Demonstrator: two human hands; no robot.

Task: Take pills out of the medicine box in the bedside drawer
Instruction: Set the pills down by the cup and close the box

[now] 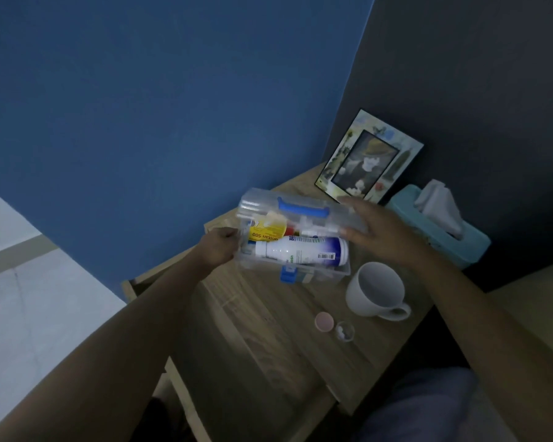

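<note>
The medicine box (292, 240) stands on the worktop (268, 314), just beside the white mug (375, 290). The left hand (219, 248) pinches the box's end; the right hand (377, 231), fingers spread, rests on the half-raised lid (300, 208). Near the mug, further from the box, lie a pink cap (324, 321) and a small clear cup (344, 330) with white pills, so I judge the taking out mostly done, closing remains.
</note>
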